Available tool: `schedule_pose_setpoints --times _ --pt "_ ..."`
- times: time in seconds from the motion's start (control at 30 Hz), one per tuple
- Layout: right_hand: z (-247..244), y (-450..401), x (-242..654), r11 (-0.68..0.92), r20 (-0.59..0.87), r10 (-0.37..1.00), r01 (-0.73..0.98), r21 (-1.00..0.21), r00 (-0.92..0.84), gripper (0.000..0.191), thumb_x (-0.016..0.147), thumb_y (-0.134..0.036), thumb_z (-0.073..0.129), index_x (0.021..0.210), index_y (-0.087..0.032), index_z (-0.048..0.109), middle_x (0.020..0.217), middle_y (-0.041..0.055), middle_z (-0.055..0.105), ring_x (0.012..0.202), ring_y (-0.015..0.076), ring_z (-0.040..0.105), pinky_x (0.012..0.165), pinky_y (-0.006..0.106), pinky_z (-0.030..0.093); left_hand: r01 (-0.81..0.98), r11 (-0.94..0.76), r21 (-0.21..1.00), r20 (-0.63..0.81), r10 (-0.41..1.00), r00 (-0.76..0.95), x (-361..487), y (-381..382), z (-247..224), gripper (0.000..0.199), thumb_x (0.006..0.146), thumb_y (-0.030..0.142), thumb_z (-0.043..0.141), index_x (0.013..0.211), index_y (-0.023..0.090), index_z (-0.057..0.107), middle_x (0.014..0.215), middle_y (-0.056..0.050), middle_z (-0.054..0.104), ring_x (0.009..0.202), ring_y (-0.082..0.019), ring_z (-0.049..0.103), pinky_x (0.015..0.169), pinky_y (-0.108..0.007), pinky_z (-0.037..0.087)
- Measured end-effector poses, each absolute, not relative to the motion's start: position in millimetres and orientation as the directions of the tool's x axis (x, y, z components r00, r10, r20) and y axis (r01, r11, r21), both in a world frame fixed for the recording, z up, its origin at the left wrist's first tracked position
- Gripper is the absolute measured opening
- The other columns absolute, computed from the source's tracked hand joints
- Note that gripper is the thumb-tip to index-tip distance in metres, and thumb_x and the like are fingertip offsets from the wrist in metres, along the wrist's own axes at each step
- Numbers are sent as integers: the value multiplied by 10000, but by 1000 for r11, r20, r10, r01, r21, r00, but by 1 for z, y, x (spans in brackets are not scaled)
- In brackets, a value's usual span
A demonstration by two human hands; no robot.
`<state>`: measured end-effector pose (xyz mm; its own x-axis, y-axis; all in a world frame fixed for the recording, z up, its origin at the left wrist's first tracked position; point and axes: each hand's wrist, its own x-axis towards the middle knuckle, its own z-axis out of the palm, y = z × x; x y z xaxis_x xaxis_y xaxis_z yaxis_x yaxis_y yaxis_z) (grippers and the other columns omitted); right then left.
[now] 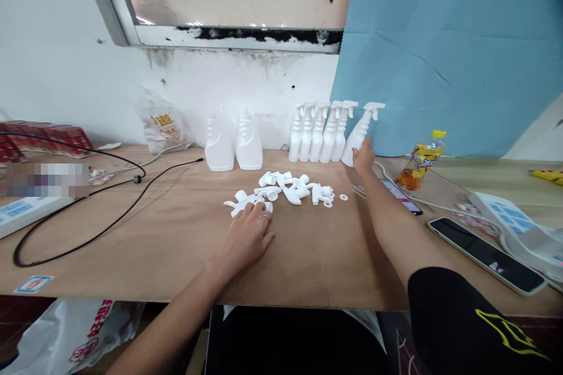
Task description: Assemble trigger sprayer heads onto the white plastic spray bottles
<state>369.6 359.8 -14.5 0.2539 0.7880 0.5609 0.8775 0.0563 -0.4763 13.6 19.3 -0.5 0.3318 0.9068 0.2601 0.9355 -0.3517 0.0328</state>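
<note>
My right hand (364,158) is closed around the lower part of a white spray bottle (359,132), which tilts to the right at the end of a row. That bottle has a trigger head on top. My left hand (251,232) rests on the near left edge of a loose pile of white trigger spray heads (292,187), fingers stretched over one spray head (240,202) and thumb apart. Several white spray bottles with heads (317,135) stand upright left of the tilted one. Farther left are two white bottles without spray heads (249,143).
Small white washers (343,197) and thin white tubes (359,189) lie right of the pile. Two phones (488,252), a drink bottle (420,161) and a power strip (505,211) are at the right. A black cable (109,233) and a plastic bag (162,123) are at the left.
</note>
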Motion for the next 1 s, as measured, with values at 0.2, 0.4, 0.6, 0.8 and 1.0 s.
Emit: schedule_pose_setpoints --times 0.2,0.4,0.6,0.8,1.0 --pt "-25 371 362 24 524 808 872 -490 272 582 883 -155 499 1412 -86 267 1293 247 491 1124 332 567 923 407 434 954 -299 39 278 920 277 10 20 -4 148 901 284 596 874 165 680 1233 -128 559 1149 -301 489 1002 -457 430" --pt "-39 377 373 84 462 867 862 -500 184 548 791 -137 574 1298 -140 365 1160 175 588 1028 301 599 851 364 453 952 -292 95 291 922 254 9 20 -4 100 857 185 608 761 169 629 1143 -107 590 1141 -280 506 969 -410 452" --pt "-40 382 380 80 419 889 839 -538 184 513 737 -143 610 1203 -164 397 1045 139 621 916 282 602 785 354 455 947 -287 142 301 924 235 10 22 -6 90 862 115 525 904 170 583 1050 -88 588 954 -237 566 823 -365 471" --pt "-37 390 375 73 413 879 790 -609 237 515 759 -176 592 1212 -177 349 1000 85 610 866 240 594 746 319 460 917 -330 222 288 921 262 12 20 -5 239 840 50 417 979 188 554 1063 -80 607 931 -224 592 799 -342 461" --pt "-30 391 375 78 380 894 752 -655 238 517 730 -165 633 1174 -191 368 944 52 584 874 229 576 721 293 467 743 -405 533 239 914 327 23 12 -3 276 857 111 484 1097 222 562 1070 -32 673 946 -197 648 837 -310 489"
